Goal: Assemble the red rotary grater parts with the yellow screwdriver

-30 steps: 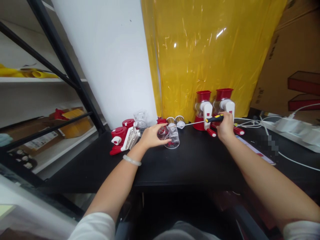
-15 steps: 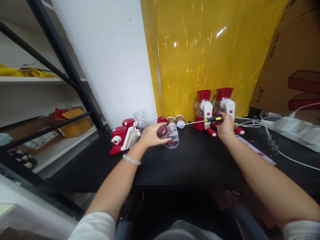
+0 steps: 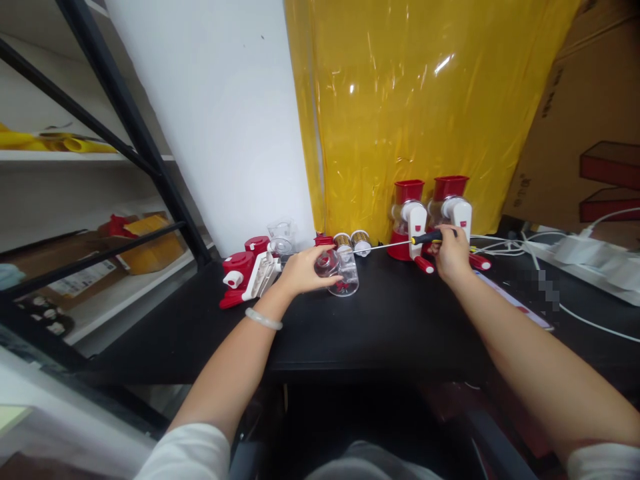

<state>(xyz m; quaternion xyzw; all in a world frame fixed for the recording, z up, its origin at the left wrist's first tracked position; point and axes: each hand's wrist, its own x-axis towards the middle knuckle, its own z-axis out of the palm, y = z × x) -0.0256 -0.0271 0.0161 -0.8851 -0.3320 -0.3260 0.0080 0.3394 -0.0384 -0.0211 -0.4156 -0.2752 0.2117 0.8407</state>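
Right hand re-curls its fingers, closed on black-and-yellow-handled screwdriver; left hand half-open, gripping clear plastic housing. Shaft spans between; tip contact unclear.

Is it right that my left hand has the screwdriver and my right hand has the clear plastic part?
No, the hands are swapped. In the head view, your right hand holds the screwdriver, and your left hand has the clear plastic part.
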